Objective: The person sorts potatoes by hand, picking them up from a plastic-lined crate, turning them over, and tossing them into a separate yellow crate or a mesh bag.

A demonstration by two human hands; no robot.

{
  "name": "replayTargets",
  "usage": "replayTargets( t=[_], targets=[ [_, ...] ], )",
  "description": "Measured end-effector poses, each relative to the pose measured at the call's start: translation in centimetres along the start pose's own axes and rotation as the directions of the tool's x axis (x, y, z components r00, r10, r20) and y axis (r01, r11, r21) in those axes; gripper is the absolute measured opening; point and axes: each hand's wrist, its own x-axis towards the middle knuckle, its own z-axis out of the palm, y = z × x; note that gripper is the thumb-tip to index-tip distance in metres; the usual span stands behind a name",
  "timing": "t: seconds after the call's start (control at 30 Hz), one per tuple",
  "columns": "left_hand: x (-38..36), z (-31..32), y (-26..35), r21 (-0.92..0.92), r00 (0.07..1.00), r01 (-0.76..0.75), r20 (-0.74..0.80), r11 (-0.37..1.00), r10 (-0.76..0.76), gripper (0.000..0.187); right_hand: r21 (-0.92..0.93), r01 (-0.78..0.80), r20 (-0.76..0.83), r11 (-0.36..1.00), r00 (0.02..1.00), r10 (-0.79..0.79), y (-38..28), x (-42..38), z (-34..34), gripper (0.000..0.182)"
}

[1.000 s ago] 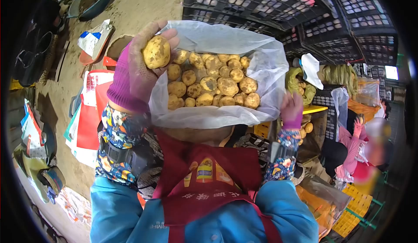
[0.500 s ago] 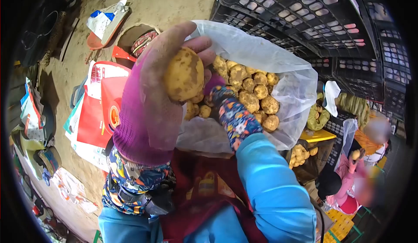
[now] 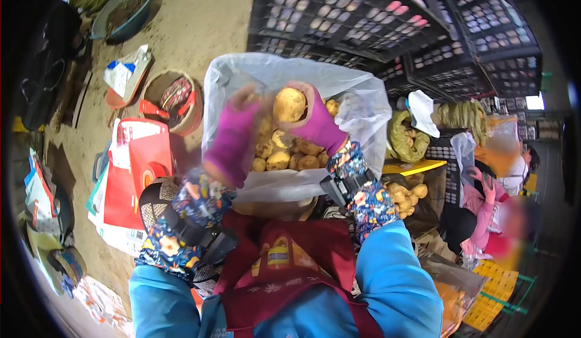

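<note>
Two hands in purple gloves hover over a crate lined with a translucent plastic bag [image 3: 363, 105]. Several potatoes [image 3: 279, 160] lie inside the liner. My right hand [image 3: 315, 119] is closed round a large yellow potato [image 3: 290, 105], whose face points up toward the camera. To its left, my left hand [image 3: 233, 132] is smeared by motion, so its fingers and anything in them cannot be made out. Both hands are a short distance apart.
Stacked black crates [image 3: 357, 11] rise behind the liner. At the left stand a round basket [image 3: 195, 111], a red and white sack [image 3: 130, 180] and a blue basin [image 3: 138, 20]. Another person in pink sleeves [image 3: 481, 217] is at the right, beside yellow crates [image 3: 491, 286].
The view has shifted, showing the lined crate further left. My left hand has dropped from near the camera to the crate's left part. My right hand has risen from among the potatoes, now holding one.
</note>
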Motion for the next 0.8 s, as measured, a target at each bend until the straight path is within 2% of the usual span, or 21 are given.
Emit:
replayTargets(
  t=[0.03,0.07,0.1,0.13,0.17,0.2,0.3,0.33,0.43,0.47,0.57,0.63,0.67,0.73,0.77,0.8],
  targets=[
    [0.6,0.3,-1.9,-0.014,0.997,0.067,-0.036,0.998,-0.068,0.050,-0.217,0.130,-0.023,0.967,0.990,-0.138,-2.1,0.0,-1.2,0.088],
    [0.5,0.5,-2.3,0.062,0.982,0.059,0.177,0.996,-0.069,0.054,-0.312,0.162,0.023,0.936,0.986,-0.163,-4.4,-0.5,-2.6,0.080],
    [-0.3,1.2,-1.8,0.080,0.960,-0.001,0.278,0.997,-0.022,0.051,-0.072,0.055,0.009,0.996,0.998,-0.055,-5.2,-1.4,-3.6,0.080],
    [-1.2,1.9,-1.1,0.094,0.927,-0.058,0.375,0.994,0.019,0.049,0.176,-0.055,0.023,0.983,0.998,0.052,-5.8,-2.5,-4.6,0.080],
    [-2.0,2.5,-0.8,0.102,0.883,-0.110,0.467,0.989,0.050,0.048,0.413,-0.166,0.067,0.896,0.986,0.152,-6.1,-3.3,-5.2,0.080],
    [-1.7,2.0,-1.6,0.167,0.871,-0.166,0.487,0.972,0.065,0.052,0.459,-0.113,0.017,0.881,0.993,0.118,-5.0,-4.0,-5.3,0.071],
    [-2.1,2.2,-3.2,0.407,0.888,-0.310,0.447,0.860,0.108,0.052,0.136,-0.192,-0.166,0.972,0.963,0.213,-4.8,-5.7,-4.0,0.056],
    [-2.3,2.4,-3.6,0.490,0.886,-0.370,0.442,0.789,0.140,0.054,-0.012,-0.102,-0.256,0.995,0.962,0.095,-6.3,-6.1,-3.3,0.042],
    [-1.4,1.9,-4.8,0.442,0.714,-0.662,0.618,0.605,0.330,0.056,0.183,-0.342,-0.347,0.922,0.855,0.386,-6.9,-6.3,-2.5,0.035],
    [-1.3,1.8,-5.2,0.476,0.723,-0.664,0.606,0.576,0.332,0.056,0.146,-0.336,-0.406,0.931,0.837,0.366,-6.6,-6.2,-2.5,0.032],
    [-1.3,1.7,-5.5,0.579,0.753,-0.654,0.561,0.487,0.344,0.055,0.482,-0.188,-0.376,0.856,0.838,0.396,-5.5,-5.8,-1.8,0.030],
    [-1.3,1.7,-4.7,0.650,0.772,-0.636,0.525,0.416,0.358,0.055,0.320,-0.201,-0.466,0.926,0.818,0.338,-5.6,-5.4,-1.0,0.028],
    [-1.4,1.9,-4.2,0.684,0.814,-0.581,0.487,0.442,0.317,0.055,0.235,-0.211,-0.502,0.949,0.809,0.305,-5.6,-5.1,-0.7,0.027],
    [-2.2,2.3,-3.6,0.744,0.889,-0.457,0.402,0.488,0.221,0.055,0.017,-0.110,-0.508,0.994,0.855,0.103,-6.2,-5.0,-0.1,0.027],
    [-2.1,2.1,-3.8,0.757,0.876,-0.482,0.416,0.442,0.243,0.055,-0.090,-0.054,-0.499,0.994,0.867,0.002,-6.4,-5.2,0.1,0.027],
    [-1.7,1.7,-4.0,0.767,0.861,-0.507,0.431,0.393,0.270,0.054,-0.014,-0.126,-0.439,0.992,0.892,0.107,-5.6,-5.2,-0.3,0.028]
  ],
)
